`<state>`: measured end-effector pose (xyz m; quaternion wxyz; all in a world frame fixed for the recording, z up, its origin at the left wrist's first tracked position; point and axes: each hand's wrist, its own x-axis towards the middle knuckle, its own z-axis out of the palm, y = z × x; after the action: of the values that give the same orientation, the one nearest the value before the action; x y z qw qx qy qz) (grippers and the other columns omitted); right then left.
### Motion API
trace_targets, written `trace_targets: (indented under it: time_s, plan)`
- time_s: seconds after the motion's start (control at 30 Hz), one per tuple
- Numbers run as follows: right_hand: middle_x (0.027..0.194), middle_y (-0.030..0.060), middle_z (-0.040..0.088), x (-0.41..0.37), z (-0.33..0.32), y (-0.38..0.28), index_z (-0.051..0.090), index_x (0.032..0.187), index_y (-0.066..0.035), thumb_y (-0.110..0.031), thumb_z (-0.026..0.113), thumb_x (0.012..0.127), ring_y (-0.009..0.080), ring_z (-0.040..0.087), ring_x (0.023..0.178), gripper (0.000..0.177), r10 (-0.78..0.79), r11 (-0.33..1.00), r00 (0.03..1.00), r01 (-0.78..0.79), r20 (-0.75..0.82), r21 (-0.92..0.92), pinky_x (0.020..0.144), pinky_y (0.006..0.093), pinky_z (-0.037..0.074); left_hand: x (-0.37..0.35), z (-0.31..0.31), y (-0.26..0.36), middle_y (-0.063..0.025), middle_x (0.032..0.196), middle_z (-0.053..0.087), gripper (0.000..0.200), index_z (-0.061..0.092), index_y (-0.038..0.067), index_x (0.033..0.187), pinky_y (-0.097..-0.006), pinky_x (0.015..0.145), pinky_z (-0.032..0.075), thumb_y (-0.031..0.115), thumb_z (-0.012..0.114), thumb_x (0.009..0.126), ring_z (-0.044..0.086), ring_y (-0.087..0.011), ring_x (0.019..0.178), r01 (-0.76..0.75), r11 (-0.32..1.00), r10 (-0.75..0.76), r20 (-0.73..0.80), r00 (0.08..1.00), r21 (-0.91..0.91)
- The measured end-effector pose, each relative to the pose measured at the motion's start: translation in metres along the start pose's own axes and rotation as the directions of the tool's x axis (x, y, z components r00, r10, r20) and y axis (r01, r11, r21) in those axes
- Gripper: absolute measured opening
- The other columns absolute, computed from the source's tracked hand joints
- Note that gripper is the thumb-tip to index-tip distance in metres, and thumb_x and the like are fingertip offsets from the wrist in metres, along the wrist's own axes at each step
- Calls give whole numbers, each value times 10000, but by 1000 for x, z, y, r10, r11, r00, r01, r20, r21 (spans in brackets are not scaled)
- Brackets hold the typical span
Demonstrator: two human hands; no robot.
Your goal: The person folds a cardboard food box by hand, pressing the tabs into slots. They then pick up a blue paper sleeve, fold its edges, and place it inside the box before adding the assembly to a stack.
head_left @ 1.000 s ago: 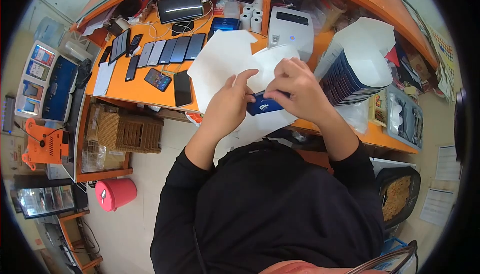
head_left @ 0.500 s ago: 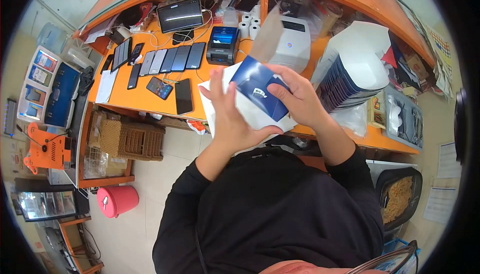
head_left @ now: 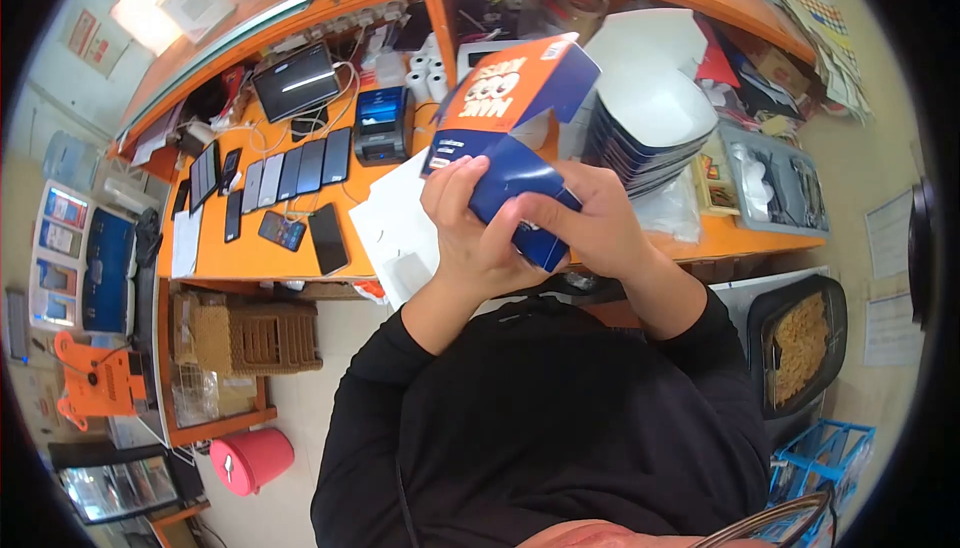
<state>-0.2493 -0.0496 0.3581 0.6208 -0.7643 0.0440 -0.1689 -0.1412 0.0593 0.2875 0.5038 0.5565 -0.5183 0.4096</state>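
Both hands are closed on a blue and orange cardboard box (head_left: 515, 176), partly folded up, held above the front of the table. My left hand (head_left: 468, 233) grips its lower left side. My right hand (head_left: 600, 220) has its thumb pressed on the blue panel near the bottom. The orange panel with white lettering faces up, away from my body, and a flap stands out at its right side. Fingers cover part of the lower panels. Under and left of the box, white sheets (head_left: 400, 218) lie on the orange table (head_left: 215, 258).
A stack of white-and-dark box trays (head_left: 655, 98) stands right of my hands. Several phones (head_left: 287, 173) lie at the left, by a black printer (head_left: 383, 128) and a tablet (head_left: 297, 83). A grey cutlery tray (head_left: 775, 183) sits at the right edge. A pink bin (head_left: 252, 460) stands on the floor.
My left hand has gone from spread fingers to gripping the box. The box has been turned, so its orange printed panel now shows. The camera view has shifted to the right.
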Motion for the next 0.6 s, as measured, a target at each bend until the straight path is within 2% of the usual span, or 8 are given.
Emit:
trace_targets:
  time_s: [0.03,0.13,0.17,0.27,0.37,0.47,0.53,0.6]
  plan:
    - [839,44,666,-5,-6,-10,692,998,23,-199,622,957,71,594,745,237,-7,994,1000,6,-7,-113,655,234,474,-4,11,0,-239,1308,413,977,271,271,1452,-510,912,395,410,827,661,448,-394,1125,-18,999,13,-94,996,-51]
    - [771,39,664,-31,-28,-38,706,914,16,-173,708,878,83,597,694,193,-186,981,974,177,-127,-77,627,245,473,-11,24,4,-278,1303,419,1031,204,252,1489,-486,861,401,418,819,679,470,-385,1072,56,996,-58,-24,998,-64]
    - [844,30,706,-40,-43,-46,693,1061,18,-103,721,869,61,599,747,229,-193,981,976,191,-99,-35,673,226,487,-10,28,5,-282,1298,422,1048,191,233,1498,-482,855,397,427,816,679,472,-383,1064,60,997,-60,8,998,-53]
    - [882,30,707,-52,-68,-74,691,1051,27,-88,725,863,63,618,797,223,-225,972,930,236,-290,4,716,225,495,14,34,-2,-248,1271,439,1113,191,121,1507,-491,887,356,485,811,657,453,-382,1079,-36,999,31,129,991,34]
    - [909,22,704,-46,-92,-94,684,1079,22,-100,740,842,75,630,804,273,-314,944,858,327,-407,-39,731,217,497,11,75,-17,-235,1298,429,1155,209,44,1475,-549,964,307,484,829,605,426,-393,1139,80,996,-69,227,971,-39]
    - [939,48,700,-17,-133,-115,680,1125,5,-211,740,846,100,643,789,358,-349,935,818,334,-456,-118,716,231,509,26,106,-19,-211,1342,423,1057,272,18,1458,-556,1041,271,405,833,651,403,-387,1227,128,985,-74,378,923,-119]
    - [951,50,688,5,-177,-117,665,1141,13,-246,728,851,101,633,802,394,-283,907,889,125,-361,-402,743,233,504,21,128,-23,-192,1355,424,949,335,32,1442,-536,1058,270,368,816,696,396,-372,1258,76,991,2,593,805,-107]
    - [936,25,673,26,-190,-111,671,1147,-10,-297,739,845,83,611,788,422,-237,820,939,56,-249,-570,724,220,491,7,149,-29,-119,1284,505,585,544,55,1255,-520,1082,275,305,757,771,427,-324,1258,18,982,96,587,804,-186]
